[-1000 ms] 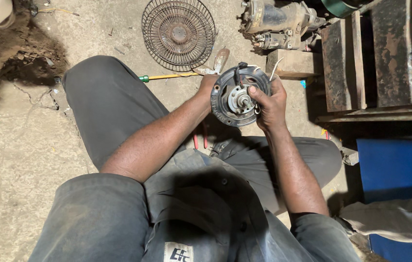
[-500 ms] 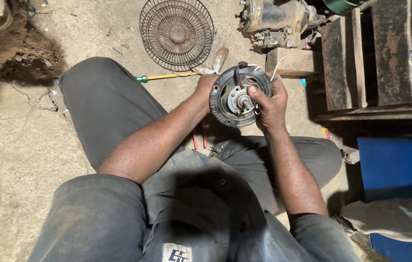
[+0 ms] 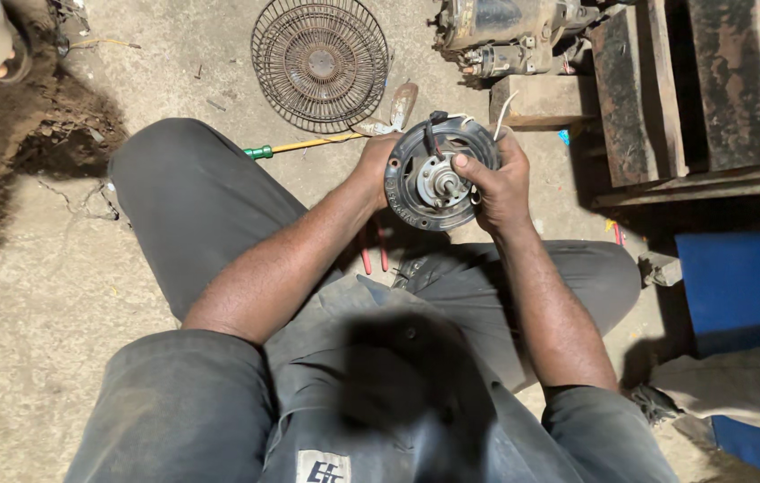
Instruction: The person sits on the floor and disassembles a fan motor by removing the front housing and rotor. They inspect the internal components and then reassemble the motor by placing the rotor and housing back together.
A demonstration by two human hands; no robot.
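Above your lap, you hold the round fan motor (image 3: 438,174) between both hands. Your left hand (image 3: 373,165) cups its rim, fingers wrapped behind; your right hand (image 3: 498,183) grips the other side, thumb pressed near the central shaft (image 3: 441,182). Keep it level and steady.

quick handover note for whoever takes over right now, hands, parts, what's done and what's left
Left hand: grips the left rim of the round fan motor, held above the lap.
Right hand: holds the right side, thumb laid across the face near the centre shaft.
Around: wire fan guard flat on the floor ahead, yellow screwdriver with green tip beside it, red-handled pliers on the ground between the legs.
Done: guard is off and motor is in hand.
Left: motor housing looks closed; not yet opened or refitted.
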